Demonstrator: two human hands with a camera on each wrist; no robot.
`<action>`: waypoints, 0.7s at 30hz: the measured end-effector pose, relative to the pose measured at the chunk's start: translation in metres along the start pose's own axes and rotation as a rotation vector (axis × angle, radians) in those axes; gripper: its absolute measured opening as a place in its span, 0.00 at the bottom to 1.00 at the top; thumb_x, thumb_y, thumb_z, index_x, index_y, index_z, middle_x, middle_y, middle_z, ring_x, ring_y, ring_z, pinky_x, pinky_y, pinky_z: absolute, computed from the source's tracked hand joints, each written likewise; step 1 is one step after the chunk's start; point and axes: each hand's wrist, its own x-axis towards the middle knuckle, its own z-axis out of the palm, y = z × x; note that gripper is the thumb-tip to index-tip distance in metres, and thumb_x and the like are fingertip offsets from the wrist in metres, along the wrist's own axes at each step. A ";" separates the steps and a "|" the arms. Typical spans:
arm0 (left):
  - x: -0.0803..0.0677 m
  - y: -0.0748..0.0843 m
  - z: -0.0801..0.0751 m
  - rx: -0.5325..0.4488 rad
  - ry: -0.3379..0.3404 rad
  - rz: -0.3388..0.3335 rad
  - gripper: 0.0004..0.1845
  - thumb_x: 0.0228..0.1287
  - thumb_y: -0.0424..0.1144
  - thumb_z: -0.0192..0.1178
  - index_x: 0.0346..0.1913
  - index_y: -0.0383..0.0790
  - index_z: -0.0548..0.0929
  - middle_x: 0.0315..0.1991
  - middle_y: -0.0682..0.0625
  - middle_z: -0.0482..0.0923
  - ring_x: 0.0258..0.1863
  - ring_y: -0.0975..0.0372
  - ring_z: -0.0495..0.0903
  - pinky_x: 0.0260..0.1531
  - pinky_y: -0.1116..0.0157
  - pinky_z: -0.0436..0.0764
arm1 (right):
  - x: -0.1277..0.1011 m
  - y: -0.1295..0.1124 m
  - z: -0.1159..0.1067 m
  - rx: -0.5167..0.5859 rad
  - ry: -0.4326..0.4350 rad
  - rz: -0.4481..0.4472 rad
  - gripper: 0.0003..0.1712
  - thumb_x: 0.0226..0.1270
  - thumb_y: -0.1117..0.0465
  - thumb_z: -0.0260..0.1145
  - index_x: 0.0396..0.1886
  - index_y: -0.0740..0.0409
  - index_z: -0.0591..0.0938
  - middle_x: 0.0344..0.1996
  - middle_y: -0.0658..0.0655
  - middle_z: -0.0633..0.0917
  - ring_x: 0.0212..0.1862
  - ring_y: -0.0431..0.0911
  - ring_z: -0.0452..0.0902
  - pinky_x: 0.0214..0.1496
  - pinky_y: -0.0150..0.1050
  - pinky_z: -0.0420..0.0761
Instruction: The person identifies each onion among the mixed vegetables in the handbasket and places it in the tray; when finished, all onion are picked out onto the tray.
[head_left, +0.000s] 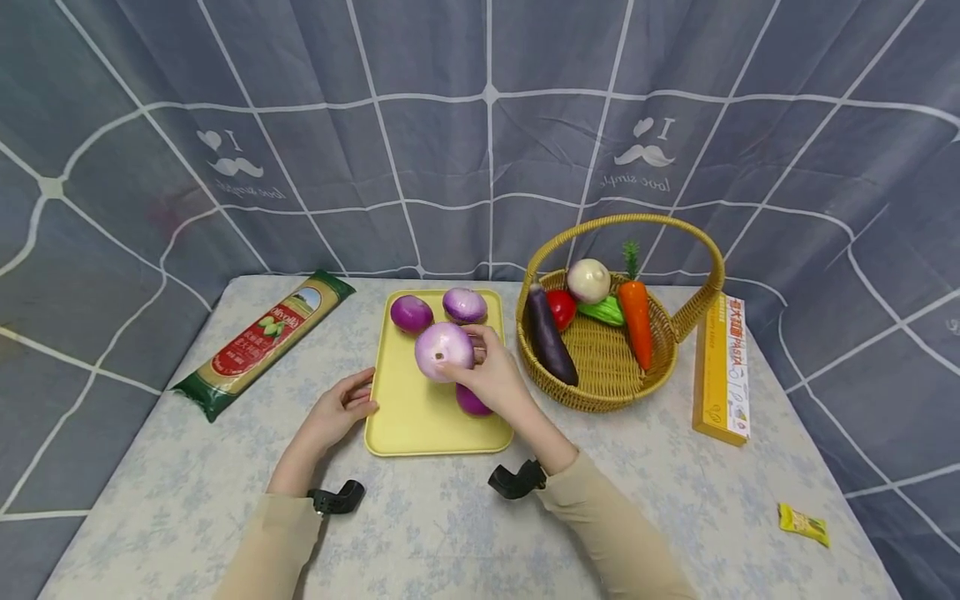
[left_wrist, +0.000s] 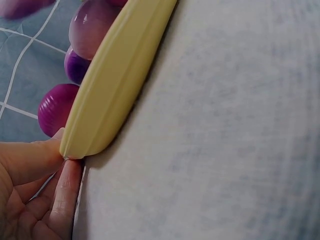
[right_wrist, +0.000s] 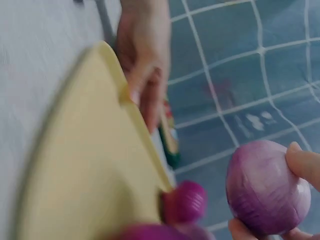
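Observation:
A yellow tray (head_left: 420,421) lies in the middle of the table. My right hand (head_left: 483,371) holds a pale purple onion (head_left: 444,352) a little above it, fingertips (right_wrist: 302,162) curled round the onion (right_wrist: 267,187). Two darker purple onions (head_left: 411,313) (head_left: 464,305) sit at the tray's far end. Another purple onion (head_left: 471,402) lies partly hidden under my right hand. My left hand (head_left: 358,406) is at the tray's left edge. In the left wrist view its thumb (left_wrist: 30,160) and a finger (left_wrist: 65,200) pinch the tray's rim (left_wrist: 115,85).
A wicker basket (head_left: 600,371) to the right of the tray holds an eggplant, tomato, white onion, cucumber and carrot. A pasta bag (head_left: 262,342) lies at the left, a long yellow box (head_left: 722,371) at the right. A small yellow packet (head_left: 802,523) sits near the front right.

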 end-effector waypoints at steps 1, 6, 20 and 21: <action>0.000 0.000 0.000 0.003 0.004 0.000 0.34 0.71 0.31 0.58 0.76 0.39 0.59 0.65 0.33 0.70 0.64 0.46 0.72 0.56 0.68 0.79 | 0.001 0.001 0.007 -0.007 0.000 -0.004 0.40 0.55 0.56 0.77 0.66 0.58 0.69 0.57 0.61 0.78 0.56 0.54 0.78 0.59 0.47 0.79; 0.000 0.001 -0.001 0.006 0.010 0.001 0.34 0.70 0.31 0.58 0.76 0.37 0.59 0.65 0.33 0.70 0.64 0.46 0.73 0.56 0.69 0.79 | 0.007 0.006 0.036 -0.006 0.009 -0.011 0.40 0.55 0.55 0.77 0.65 0.58 0.69 0.57 0.61 0.78 0.56 0.53 0.76 0.59 0.46 0.78; 0.000 -0.001 -0.002 -0.004 -0.007 0.031 0.34 0.70 0.31 0.57 0.76 0.36 0.59 0.65 0.32 0.70 0.65 0.45 0.72 0.54 0.75 0.78 | 0.020 0.018 0.081 -0.176 0.120 -0.022 0.39 0.56 0.54 0.76 0.63 0.62 0.69 0.57 0.65 0.79 0.59 0.54 0.77 0.63 0.47 0.76; 0.000 -0.001 -0.002 -0.004 -0.006 0.032 0.34 0.70 0.31 0.57 0.76 0.36 0.59 0.65 0.32 0.70 0.64 0.45 0.72 0.53 0.75 0.78 | 0.020 0.019 0.084 -0.182 0.132 -0.019 0.39 0.56 0.55 0.76 0.63 0.63 0.69 0.57 0.66 0.79 0.60 0.55 0.77 0.63 0.48 0.76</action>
